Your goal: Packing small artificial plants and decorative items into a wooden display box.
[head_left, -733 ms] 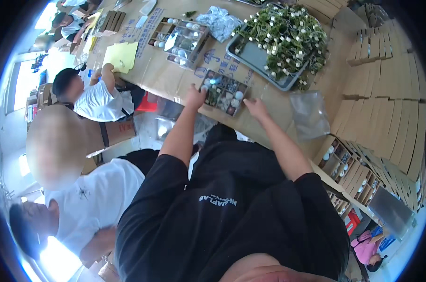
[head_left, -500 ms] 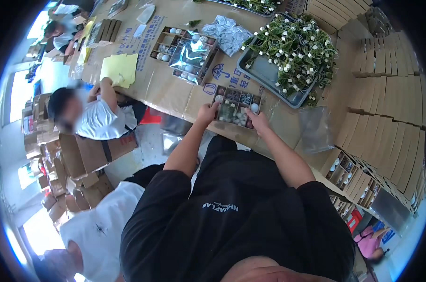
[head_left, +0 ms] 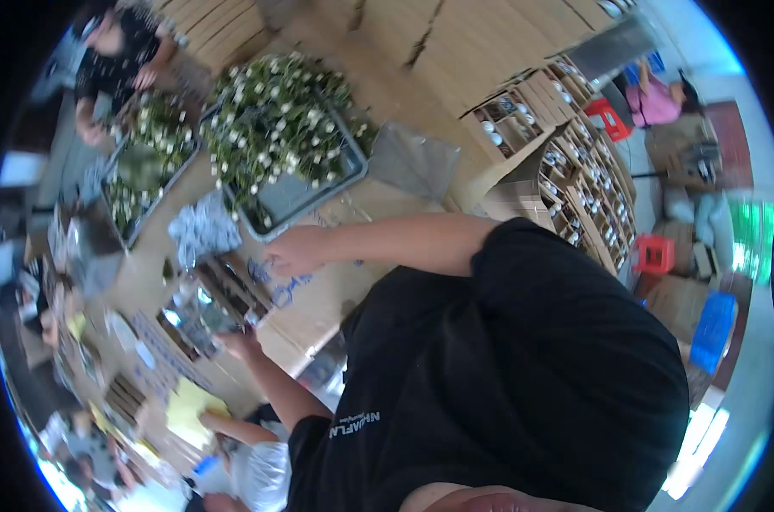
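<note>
Cardboard-covered table (head_left: 297,328), frame left — I see the left hand (head_left: 238,343) at a compartment box (head_left: 199,317), right hand (head_left: 300,249) near a grey tray (head_left: 286,200) — both finger grips too blurred to tell.

Hands that shared one divided box now work apart: the left hand (head_left: 240,343) at the clear-topped box (head_left: 201,320), the right hand (head_left: 295,249) near the gray tray (head_left: 312,205). The swung view brings a dark-shirted person (head_left: 121,53), far left, and a blue crate (head_left: 713,333), right.
</note>
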`<action>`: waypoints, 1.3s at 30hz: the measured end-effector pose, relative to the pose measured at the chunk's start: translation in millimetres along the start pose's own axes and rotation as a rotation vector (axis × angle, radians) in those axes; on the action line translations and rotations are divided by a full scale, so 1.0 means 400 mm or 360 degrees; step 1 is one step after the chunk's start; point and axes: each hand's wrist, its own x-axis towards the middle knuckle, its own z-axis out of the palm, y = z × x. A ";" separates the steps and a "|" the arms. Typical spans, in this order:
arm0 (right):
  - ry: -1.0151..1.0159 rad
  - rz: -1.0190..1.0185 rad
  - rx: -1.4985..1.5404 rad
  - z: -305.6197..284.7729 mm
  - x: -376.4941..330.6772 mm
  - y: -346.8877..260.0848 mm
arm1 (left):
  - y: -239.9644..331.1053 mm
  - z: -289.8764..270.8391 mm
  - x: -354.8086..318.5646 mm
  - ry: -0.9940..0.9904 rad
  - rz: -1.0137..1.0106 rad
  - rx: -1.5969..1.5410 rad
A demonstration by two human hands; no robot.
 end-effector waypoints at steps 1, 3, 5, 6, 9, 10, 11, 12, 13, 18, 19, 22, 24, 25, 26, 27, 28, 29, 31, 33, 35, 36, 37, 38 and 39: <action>0.0038 -0.0193 -0.0107 -0.025 -0.080 0.061 | 0.001 -0.001 -0.001 0.0032 -0.0034 -0.0204; 0.0072 0.0183 -0.0079 -0.079 -0.278 0.187 | 0.008 -0.026 -0.001 -0.0005 -0.0049 0.0160; 0.0314 0.0823 -0.0139 -0.205 -0.496 0.268 | 0.029 -0.030 -0.021 -0.0009 -0.0097 0.0122; 0.0702 0.1196 -0.0030 -0.247 -0.608 0.322 | 0.035 -0.022 -0.032 0.0003 -0.0159 0.0098; 0.1539 0.2034 -0.0093 -0.438 -0.878 0.511 | 0.005 -0.030 -0.078 0.0152 0.0031 -0.0174; 0.1839 0.2165 -0.0398 -0.476 -0.963 0.575 | -0.009 -0.002 -0.130 0.0339 -0.0160 -0.0040; 0.2276 0.2272 -0.0038 -0.526 -1.193 0.687 | -0.042 0.100 -0.189 0.0425 -0.0401 0.0157; 0.1985 0.2283 -0.0274 -0.586 -1.201 0.709 | -0.193 -0.033 -0.041 0.0467 -0.0322 0.0111; 0.1707 0.2276 -0.0491 -0.633 -1.211 0.737 | -0.210 -0.072 0.126 -0.0359 -0.0142 -0.0251; 0.2962 0.1711 0.1144 -0.850 -1.466 0.979 | -0.250 0.395 -0.631 -0.1597 -0.0092 0.0869; 0.2831 0.1791 0.0878 -0.903 -1.524 1.016 | -0.246 0.485 -0.762 -0.1896 -0.0117 0.1035; 0.2676 0.1771 0.1017 -0.979 -1.479 1.131 | -0.261 0.737 -1.060 -0.2717 0.0295 0.1404; 0.2632 0.1796 0.1371 -0.978 -1.515 1.193 | -0.312 0.916 -1.245 -0.2830 0.0637 0.1714; 0.2507 0.1725 0.1413 -0.962 -1.458 1.223 | -0.350 0.998 -1.294 -0.2831 0.0198 0.1367; 0.2505 0.1695 0.1436 -0.955 -1.449 1.251 | -0.393 1.087 -1.348 -0.2831 -0.0236 0.0994; 0.2535 0.1622 0.1534 -0.949 -1.393 1.271 | -0.416 1.182 -1.373 -0.2695 -0.0427 0.0963; 0.2594 0.1448 0.1384 -0.938 -1.465 1.304 | -0.458 1.248 -1.445 -0.2631 -0.0695 0.0929; 0.2618 0.1430 0.1244 -0.908 -1.510 1.330 | -0.474 1.282 -1.527 -0.2530 -0.0711 0.0931; 0.2443 0.1344 0.1434 -0.904 -1.368 1.329 | -0.485 1.382 -1.518 -0.2391 -0.0612 0.0968; 0.2338 0.1403 0.1335 -0.872 -1.466 1.363 | -0.541 1.424 -1.587 -0.2233 -0.0566 0.1171; 0.2474 0.1187 0.1332 -0.830 -1.509 1.367 | -0.592 1.453 -1.607 -0.2223 -0.0665 0.1238; 0.2476 0.1180 0.1367 -0.814 -1.488 1.352 | -0.601 1.470 -1.590 -0.2273 -0.0647 0.1278; 0.2534 0.1130 0.1461 -0.809 -1.432 1.320 | -0.590 1.487 -1.558 -0.2298 -0.0604 0.1304; 0.2625 0.1065 0.1546 -0.811 -1.409 1.291 | -0.571 1.485 -1.584 -0.2162 -0.0535 0.1360; 0.2644 0.1079 0.1545 -0.793 -1.436 1.284 | -0.575 1.482 -1.602 -0.2173 -0.0545 0.1379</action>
